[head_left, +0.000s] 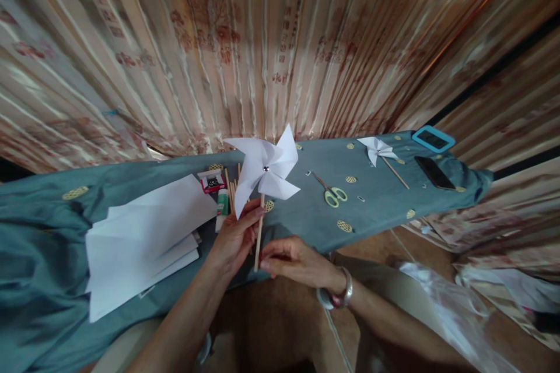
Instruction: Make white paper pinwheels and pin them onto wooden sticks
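A white paper pinwheel [280, 164] with a round silvery pin at its centre stands upright on a thin wooden stick. My left hand [236, 239] is closed around the upper part of that stick, just under the paper blades. Lower down, my right hand [291, 259] has its fingers pinched together at the stick's bottom end; the fingertips partly hide the contact. Behind my left hand lie a green and white glue stick [223, 204] and several loose wooden sticks [231, 189]. Scissors with green handles [332, 194] rest to the right of the pinwheel.
White paper sheets [144, 239] are piled at the left on the green cloth [301, 218]. A small red box [212, 182] sits behind them. To the right are a second pinwheel [377, 150], a black phone [434, 173] and a blue-framed device [433, 139]. A curtain [262, 41] hangs behind.
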A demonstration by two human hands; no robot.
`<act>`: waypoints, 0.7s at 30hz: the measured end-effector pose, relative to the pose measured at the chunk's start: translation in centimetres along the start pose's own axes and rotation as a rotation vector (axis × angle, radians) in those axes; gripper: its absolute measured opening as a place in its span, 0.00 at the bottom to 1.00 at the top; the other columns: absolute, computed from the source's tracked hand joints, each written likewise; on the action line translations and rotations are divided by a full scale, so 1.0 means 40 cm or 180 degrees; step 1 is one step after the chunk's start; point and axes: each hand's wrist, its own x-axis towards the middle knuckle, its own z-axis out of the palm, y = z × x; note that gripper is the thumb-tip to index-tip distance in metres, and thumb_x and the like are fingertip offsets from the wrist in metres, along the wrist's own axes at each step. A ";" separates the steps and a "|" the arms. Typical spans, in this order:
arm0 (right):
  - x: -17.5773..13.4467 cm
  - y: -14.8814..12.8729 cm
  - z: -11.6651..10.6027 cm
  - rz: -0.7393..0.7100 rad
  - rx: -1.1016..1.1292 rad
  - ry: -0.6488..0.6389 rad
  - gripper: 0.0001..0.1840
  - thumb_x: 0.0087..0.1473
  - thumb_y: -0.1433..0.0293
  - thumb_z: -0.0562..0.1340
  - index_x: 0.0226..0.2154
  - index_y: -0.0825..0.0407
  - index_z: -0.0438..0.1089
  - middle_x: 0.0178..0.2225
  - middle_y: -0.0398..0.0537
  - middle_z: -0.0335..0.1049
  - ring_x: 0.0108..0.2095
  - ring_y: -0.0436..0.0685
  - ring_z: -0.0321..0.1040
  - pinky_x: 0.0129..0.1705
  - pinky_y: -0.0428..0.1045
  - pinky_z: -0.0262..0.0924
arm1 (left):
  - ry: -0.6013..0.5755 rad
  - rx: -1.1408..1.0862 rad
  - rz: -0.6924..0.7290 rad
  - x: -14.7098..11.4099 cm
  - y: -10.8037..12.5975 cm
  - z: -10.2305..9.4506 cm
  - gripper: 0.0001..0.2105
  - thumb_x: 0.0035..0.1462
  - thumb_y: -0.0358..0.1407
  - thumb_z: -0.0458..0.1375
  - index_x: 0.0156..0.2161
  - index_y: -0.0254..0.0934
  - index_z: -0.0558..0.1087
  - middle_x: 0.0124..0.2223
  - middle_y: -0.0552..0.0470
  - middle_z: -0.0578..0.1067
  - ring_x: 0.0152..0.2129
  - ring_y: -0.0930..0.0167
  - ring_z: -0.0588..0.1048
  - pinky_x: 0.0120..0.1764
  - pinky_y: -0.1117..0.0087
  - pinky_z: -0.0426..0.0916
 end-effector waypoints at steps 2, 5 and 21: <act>0.009 0.009 0.034 0.0067 0.0174 0.0029 0.21 0.48 0.53 0.66 0.30 0.55 0.72 0.24 0.41 0.68 0.23 0.46 0.61 0.26 0.43 0.56 | -0.0013 -0.0001 0.0038 0.000 -0.001 -0.001 0.14 0.29 0.26 0.72 0.27 0.33 0.79 0.25 0.55 0.78 0.21 0.79 0.72 0.22 0.83 0.65; 0.017 0.010 0.040 0.0055 0.0165 0.0124 0.22 0.48 0.52 0.65 0.27 0.56 0.72 0.22 0.41 0.67 0.21 0.45 0.60 0.25 0.43 0.55 | -0.0076 0.0072 0.0055 -0.001 -0.005 -0.006 0.14 0.29 0.28 0.73 0.27 0.35 0.79 0.25 0.56 0.78 0.21 0.80 0.72 0.22 0.83 0.64; -0.095 -0.163 -0.106 -0.1056 -0.2337 0.1440 0.15 0.62 0.63 0.56 0.31 0.53 0.74 0.27 0.43 0.74 0.27 0.49 0.68 0.31 0.44 0.61 | 0.0211 0.1107 0.0093 -0.007 -0.020 -0.031 0.18 0.23 0.39 0.75 0.26 0.36 0.81 0.29 0.48 0.81 0.26 0.74 0.74 0.31 0.75 0.66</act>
